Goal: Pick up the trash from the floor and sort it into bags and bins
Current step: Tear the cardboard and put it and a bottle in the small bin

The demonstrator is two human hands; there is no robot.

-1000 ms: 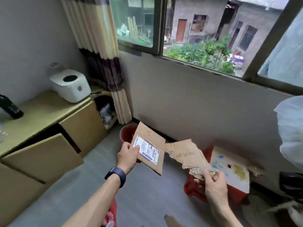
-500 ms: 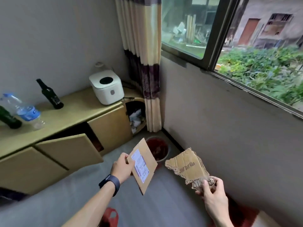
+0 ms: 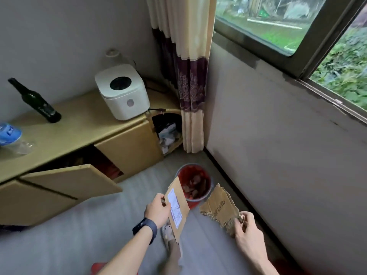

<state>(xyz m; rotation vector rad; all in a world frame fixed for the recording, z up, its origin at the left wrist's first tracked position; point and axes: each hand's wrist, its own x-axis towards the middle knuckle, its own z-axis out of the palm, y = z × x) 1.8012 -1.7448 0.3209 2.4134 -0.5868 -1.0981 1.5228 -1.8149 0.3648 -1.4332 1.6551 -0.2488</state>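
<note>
My left hand [image 3: 157,209] grips a flat brown cardboard piece with a white shipping label [image 3: 177,205], held on edge. My right hand [image 3: 247,233] pinches the ragged lower corner of a torn cardboard piece [image 3: 218,208] with printed characters. Both pieces hang just short of a red-lined bin [image 3: 195,182] on the floor by the wall. The bin holds brown scraps. The two hands are about a hand's width apart.
A low yellow cabinet [image 3: 79,132] with one door [image 3: 69,180] swung open stands on the left. On it are a white cooker [image 3: 123,91], a dark glass bottle [image 3: 35,101] and a plastic water bottle [image 3: 12,138]. A curtain [image 3: 188,76] hangs in the corner. My foot [image 3: 170,239] is below the hands.
The view has swung left and down and closed in on the red bin. Both hands have carried their cardboard pieces nearer to it, still held the same way.
</note>
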